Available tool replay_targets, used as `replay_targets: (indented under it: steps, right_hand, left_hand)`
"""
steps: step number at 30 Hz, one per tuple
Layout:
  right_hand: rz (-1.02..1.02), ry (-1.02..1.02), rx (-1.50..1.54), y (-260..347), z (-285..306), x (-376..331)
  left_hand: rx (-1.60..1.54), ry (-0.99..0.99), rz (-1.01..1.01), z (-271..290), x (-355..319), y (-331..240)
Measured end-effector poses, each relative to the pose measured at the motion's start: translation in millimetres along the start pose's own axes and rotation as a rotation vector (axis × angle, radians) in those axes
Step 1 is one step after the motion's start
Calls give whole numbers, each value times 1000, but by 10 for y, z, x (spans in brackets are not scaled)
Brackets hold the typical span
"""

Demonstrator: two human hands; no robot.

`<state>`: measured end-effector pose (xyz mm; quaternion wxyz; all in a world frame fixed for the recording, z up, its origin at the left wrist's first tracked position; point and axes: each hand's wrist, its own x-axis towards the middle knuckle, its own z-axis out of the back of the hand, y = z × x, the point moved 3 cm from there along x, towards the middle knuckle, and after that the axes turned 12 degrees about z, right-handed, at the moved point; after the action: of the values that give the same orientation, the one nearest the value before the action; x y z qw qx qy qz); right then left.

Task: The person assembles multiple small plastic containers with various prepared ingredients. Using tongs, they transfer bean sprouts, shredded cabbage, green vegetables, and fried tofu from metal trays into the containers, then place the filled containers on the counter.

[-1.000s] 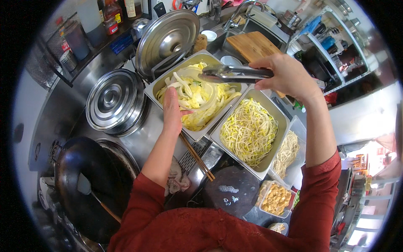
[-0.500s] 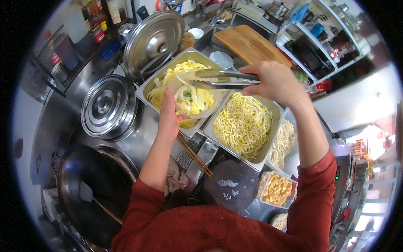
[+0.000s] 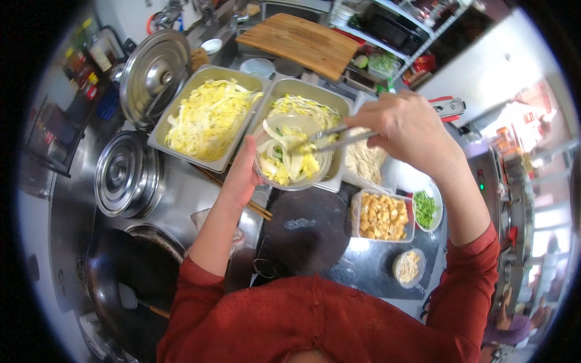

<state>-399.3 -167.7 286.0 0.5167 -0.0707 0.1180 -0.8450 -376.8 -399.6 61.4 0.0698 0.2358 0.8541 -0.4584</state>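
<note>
My left hand (image 3: 243, 169) supports a round, clear bowl (image 3: 310, 125) from its left side. Shredded yellow-white cabbage (image 3: 284, 160) with a few green bits lies inside it. Metal tongs (image 3: 346, 141) are gripped in my right hand (image 3: 402, 124), their tips down at the cabbage in the bowl; whether they pinch any is blurred. Under the bowl, and partly hidden by it, stands a steel tray (image 3: 345, 104) of bean sprouts (image 3: 302, 107). To its left sits another steel tray (image 3: 187, 158) full of shredded cabbage (image 3: 209, 118).
Tofu-like chunks fill a square tub (image 3: 381, 216); pale noodle-like strands (image 3: 366, 160) lie behind it. Chopped greens (image 3: 425, 209) and a small cup (image 3: 409, 268) are at right. A dark round board (image 3: 305, 230), chopsticks (image 3: 257, 210), wok (image 3: 130, 272) and lidded pot (image 3: 124, 172) stand nearer and left.
The bowl has moved from above the cabbage tray to above the bean sprouts. My right hand and the tongs moved along with it, and the whole view has shifted rightward.
</note>
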Motion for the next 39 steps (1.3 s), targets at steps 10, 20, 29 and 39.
replay_targets:
  steps: [10,20,29,39]
  right_hand:
    - [-445,130,202,317,-48,-1298]
    - [-105,107,-387,768,-166,-1848]
    - [-494,124,65,659,-126,-2308]
    - [-323,230,244,779,-240,-2360]
  left_hand:
    - [50,110,113,-940,-31,757]
    - [93,185,190,-1499,-120,1289]
    - [10,143,80,-1662,-60,1549]
    - [12,104,159,-1670,-9,1663]
